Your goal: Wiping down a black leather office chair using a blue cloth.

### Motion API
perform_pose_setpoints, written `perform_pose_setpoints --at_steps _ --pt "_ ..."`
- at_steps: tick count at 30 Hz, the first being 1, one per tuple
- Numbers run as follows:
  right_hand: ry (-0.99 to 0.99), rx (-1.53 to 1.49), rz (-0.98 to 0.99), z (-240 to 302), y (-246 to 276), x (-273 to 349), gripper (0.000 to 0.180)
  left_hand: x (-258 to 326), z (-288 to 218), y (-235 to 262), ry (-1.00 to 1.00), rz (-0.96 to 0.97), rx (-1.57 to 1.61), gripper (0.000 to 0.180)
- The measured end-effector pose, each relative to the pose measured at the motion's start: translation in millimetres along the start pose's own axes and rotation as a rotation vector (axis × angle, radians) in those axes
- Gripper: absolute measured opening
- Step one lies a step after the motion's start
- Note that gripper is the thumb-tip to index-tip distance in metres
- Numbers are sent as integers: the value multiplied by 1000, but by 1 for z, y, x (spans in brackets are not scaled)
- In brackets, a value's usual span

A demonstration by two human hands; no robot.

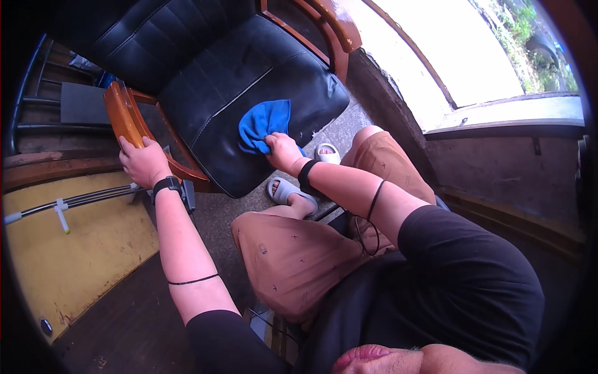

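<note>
In front of me stands an armchair with a black padded seat (pixel 218 81) and glossy brown wooden arms. My right hand (pixel 284 151) grips a blue cloth (pixel 266 122) over the front part of the seat. The cloth is bunched at my fingers, and its far corner spreads out over the black cover. My left hand (pixel 143 163) is wrapped round the front end of the chair's left wooden armrest (pixel 123 115). Its fingertips lie over the top of the wood.
A yellow panel (pixel 81 237) with metal rods (pixel 81 201) is at the left, below a dark metal rack (pixel 62 128). At the right, a bright window (pixel 498 112) sits above a dark wall. My slippered feet (pixel 289 193) rest on the grey floor by the chair's front edge.
</note>
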State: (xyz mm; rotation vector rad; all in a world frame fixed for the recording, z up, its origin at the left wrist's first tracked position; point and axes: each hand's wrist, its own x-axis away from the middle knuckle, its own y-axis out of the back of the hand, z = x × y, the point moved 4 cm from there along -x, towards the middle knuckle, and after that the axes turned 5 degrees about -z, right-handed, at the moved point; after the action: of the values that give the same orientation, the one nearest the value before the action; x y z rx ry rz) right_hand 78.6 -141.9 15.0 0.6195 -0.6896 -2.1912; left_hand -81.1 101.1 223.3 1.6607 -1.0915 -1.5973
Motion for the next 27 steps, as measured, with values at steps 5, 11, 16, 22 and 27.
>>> perform_pose_setpoints --at_steps 5,11,16,22,27 --pt "289 107 265 24 -18 8 17 -2 3 1 10 18 22 58" --pt "8 135 96 -24 35 -30 24 -4 12 2 5 -16 29 57" --pt "-48 93 -25 -13 32 -16 34 -2 1 1 13 -14 35 57" --pt "210 320 371 -27 34 -25 37 0 12 -1 -3 -23 -2 57" --pt "155 358 71 -34 51 -65 28 -5 5 2 10 -12 28 57"
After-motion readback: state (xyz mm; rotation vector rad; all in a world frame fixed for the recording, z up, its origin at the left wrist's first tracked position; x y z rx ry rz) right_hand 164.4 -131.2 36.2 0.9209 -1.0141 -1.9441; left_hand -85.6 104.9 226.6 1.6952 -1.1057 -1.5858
